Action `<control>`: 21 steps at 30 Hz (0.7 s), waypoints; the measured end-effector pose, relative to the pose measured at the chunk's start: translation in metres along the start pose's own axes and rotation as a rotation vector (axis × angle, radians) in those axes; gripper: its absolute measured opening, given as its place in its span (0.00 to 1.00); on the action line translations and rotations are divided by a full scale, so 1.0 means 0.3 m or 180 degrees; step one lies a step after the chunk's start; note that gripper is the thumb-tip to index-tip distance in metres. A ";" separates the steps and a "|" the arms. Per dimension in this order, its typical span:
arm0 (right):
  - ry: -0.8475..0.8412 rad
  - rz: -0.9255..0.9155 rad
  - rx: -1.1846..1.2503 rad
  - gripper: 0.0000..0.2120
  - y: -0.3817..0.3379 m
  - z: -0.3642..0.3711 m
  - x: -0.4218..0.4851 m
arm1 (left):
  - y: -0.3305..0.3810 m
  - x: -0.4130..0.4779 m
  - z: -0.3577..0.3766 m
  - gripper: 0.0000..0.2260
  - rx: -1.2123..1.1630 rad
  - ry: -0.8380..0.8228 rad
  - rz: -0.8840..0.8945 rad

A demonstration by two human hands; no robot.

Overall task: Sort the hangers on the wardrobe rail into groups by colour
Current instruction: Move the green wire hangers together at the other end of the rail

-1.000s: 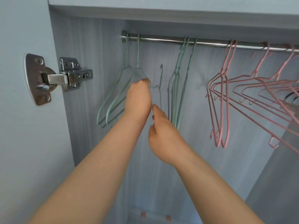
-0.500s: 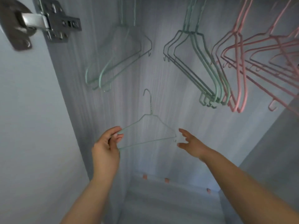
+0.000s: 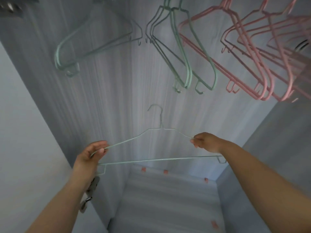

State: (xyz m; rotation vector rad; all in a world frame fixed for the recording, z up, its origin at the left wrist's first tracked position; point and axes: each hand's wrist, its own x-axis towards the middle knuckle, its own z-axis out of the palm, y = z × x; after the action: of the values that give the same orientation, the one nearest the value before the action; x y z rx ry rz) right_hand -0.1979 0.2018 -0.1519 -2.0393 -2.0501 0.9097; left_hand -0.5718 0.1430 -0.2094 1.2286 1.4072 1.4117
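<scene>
The thin green wire hanger (image 3: 159, 160) hangs on nothing; I hold it low inside the wardrobe (image 3: 117, 98), well below the hanging groups. My left hand (image 3: 94, 153) pinches its left shoulder wire and my right hand (image 3: 207, 142) pinches the right one. The wire is slim, so I judge it could slip from my fingertips and drop to the floor (image 3: 168, 199), or twist as I lift. Going up, its hook could snag the green hangers (image 3: 185, 56) or land among the pink hangers (image 3: 244, 64). The hook points up, curling left. The long axis runs left to right, nearly level.
</scene>
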 end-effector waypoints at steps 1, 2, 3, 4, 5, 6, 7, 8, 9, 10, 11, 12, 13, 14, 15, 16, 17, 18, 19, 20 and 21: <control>-0.0094 -0.0027 -0.0087 0.16 -0.008 -0.013 -0.020 | -0.039 0.010 0.003 0.10 0.0500 0.0052 -0.0304; -0.0202 -0.0018 -0.0105 0.15 -0.022 -0.024 -0.041 | -0.073 0.012 0.009 0.16 0.1064 0.0051 -0.0695; -0.0335 0.0010 0.0006 0.13 -0.040 -0.028 -0.063 | -0.105 0.003 0.021 0.24 0.1575 -0.0010 -0.1065; -0.0467 0.0054 0.0194 0.10 -0.066 -0.026 -0.091 | -0.120 -0.019 0.038 0.32 0.1908 -0.0040 -0.1294; -0.0580 0.0079 0.0420 0.10 -0.100 -0.018 -0.118 | -0.128 -0.044 0.060 0.38 0.2040 -0.0038 -0.1345; -0.0658 0.0075 0.0682 0.10 -0.139 -0.004 -0.146 | -0.123 -0.070 0.088 0.42 0.2034 -0.0030 -0.1266; -0.0689 0.0057 0.1044 0.11 -0.181 0.022 -0.171 | -0.113 -0.092 0.117 0.44 0.1911 -0.0065 -0.1132; -0.0699 0.0046 0.1490 0.12 -0.224 0.058 -0.194 | -0.091 -0.111 0.143 0.44 0.1651 -0.0178 -0.1021; -0.0699 0.0038 0.1956 0.12 -0.269 0.096 -0.222 | -0.059 -0.131 0.168 0.41 0.1291 -0.0311 -0.0915; -0.0696 0.0003 0.2395 0.12 -0.317 0.135 -0.249 | -0.020 -0.152 0.187 0.34 0.0927 -0.0433 -0.0816; -0.0684 -0.0062 0.2804 0.11 -0.365 0.171 -0.272 | 0.021 -0.173 0.198 0.24 0.0617 -0.0542 -0.0672; -0.0647 -0.0135 0.3162 0.10 -0.412 0.198 -0.292 | 0.064 -0.196 0.200 0.16 0.0373 -0.0655 -0.0555; -0.0580 -0.0210 0.3476 0.10 -0.457 0.218 -0.304 | 0.109 -0.220 0.193 0.11 0.0101 -0.0802 -0.0489; -0.0510 -0.0295 0.3756 0.09 -0.498 0.228 -0.308 | 0.158 -0.245 0.181 0.13 -0.0166 -0.0942 -0.0460; -0.0440 -0.0382 0.4005 0.09 -0.536 0.228 -0.307 | 0.203 -0.269 0.163 0.18 -0.0407 -0.1050 -0.0457; -0.0378 -0.0468 0.4221 0.09 -0.571 0.222 -0.302 | 0.239 -0.288 0.146 0.22 -0.0520 -0.1089 -0.0414; -0.0324 -0.0548 0.4403 0.09 -0.602 0.211 -0.295 | 0.276 -0.303 0.131 0.23 -0.0571 -0.1062 -0.0331; -0.0277 -0.0632 0.4547 0.09 -0.632 0.199 -0.289 | 0.307 -0.312 0.116 0.22 -0.0591 -0.1006 -0.0247; -0.0235 -0.0713 0.4638 0.08 -0.660 0.186 -0.285 | 0.335 -0.316 0.105 0.22 -0.0614 -0.0941 -0.0188; -0.0200 -0.0788 0.4695 0.08 -0.687 0.175 -0.280 | 0.356 -0.318 0.094 0.22 -0.0619 -0.0881 -0.0115; -0.0176 -0.0864 0.4732 0.09 -0.712 0.163 -0.277 | 0.374 -0.316 0.087 0.23 -0.0604 -0.0831 -0.0024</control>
State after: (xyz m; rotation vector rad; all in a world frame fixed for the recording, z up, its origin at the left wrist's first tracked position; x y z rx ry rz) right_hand -0.4004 0.1250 -0.0622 -0.8677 -0.8977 1.6437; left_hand -0.5133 0.0481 -0.1104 1.2318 1.0744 1.2942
